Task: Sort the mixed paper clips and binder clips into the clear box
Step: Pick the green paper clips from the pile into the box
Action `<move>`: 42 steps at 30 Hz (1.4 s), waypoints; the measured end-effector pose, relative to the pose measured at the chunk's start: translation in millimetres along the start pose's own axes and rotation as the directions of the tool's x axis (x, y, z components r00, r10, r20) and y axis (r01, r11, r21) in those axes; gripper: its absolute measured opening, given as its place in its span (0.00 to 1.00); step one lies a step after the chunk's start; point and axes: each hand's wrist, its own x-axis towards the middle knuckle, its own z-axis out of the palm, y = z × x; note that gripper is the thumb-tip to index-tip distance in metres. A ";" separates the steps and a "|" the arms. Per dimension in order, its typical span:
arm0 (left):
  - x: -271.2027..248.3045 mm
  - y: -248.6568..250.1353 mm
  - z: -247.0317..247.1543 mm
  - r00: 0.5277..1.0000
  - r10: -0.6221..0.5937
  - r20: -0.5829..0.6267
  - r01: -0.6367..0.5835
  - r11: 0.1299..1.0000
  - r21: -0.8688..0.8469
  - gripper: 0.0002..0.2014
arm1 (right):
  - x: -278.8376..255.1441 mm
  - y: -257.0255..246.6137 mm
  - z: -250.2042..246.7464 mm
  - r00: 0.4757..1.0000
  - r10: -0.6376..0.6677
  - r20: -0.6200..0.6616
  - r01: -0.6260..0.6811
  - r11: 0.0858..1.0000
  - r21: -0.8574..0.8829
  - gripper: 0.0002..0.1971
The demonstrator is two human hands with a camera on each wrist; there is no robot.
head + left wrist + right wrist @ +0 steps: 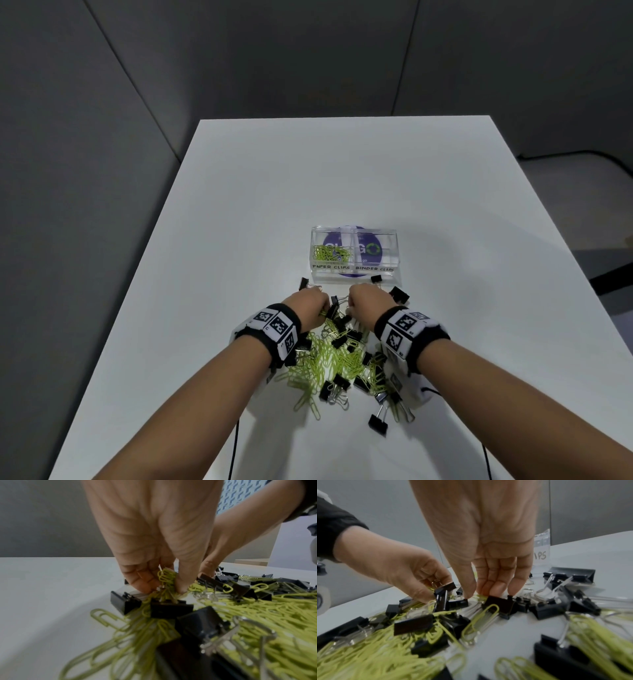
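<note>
While our left hand (154, 555) pinches tangled paper clips (165, 578), our right hand (489, 566) fingers reach down, grasp unclear. Light, springy wire snags; we'd pinch few.

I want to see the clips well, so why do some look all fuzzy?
Left wrist view: the green paper clips nearest the camera are blurred, sharper by the left hand. Right wrist view: the same, with black binder clips clearest near the right hand. Head view: the clear box is sharp.
</note>
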 end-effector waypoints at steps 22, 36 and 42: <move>-6.3 3.2 -8.8 0.994 -0.038 0.107 0.053 0.989 -0.140 0.22 | -5.2 -6.7 2.2 0.999 -0.041 0.012 0.042 0.989 -0.145 0.12; -16.1 -6.2 -15.3 0.998 -0.061 -0.024 0.055 0.976 -0.210 0.15 | -16.5 15.9 -17.8 0.999 0.024 -0.026 -0.016 0.969 0.246 0.09; -16.6 -8.9 -15.1 0.997 -0.077 -0.018 0.073 0.984 -0.163 0.18 | -17.9 8.1 -18.9 1.000 -0.016 0.025 0.007 0.955 0.298 0.12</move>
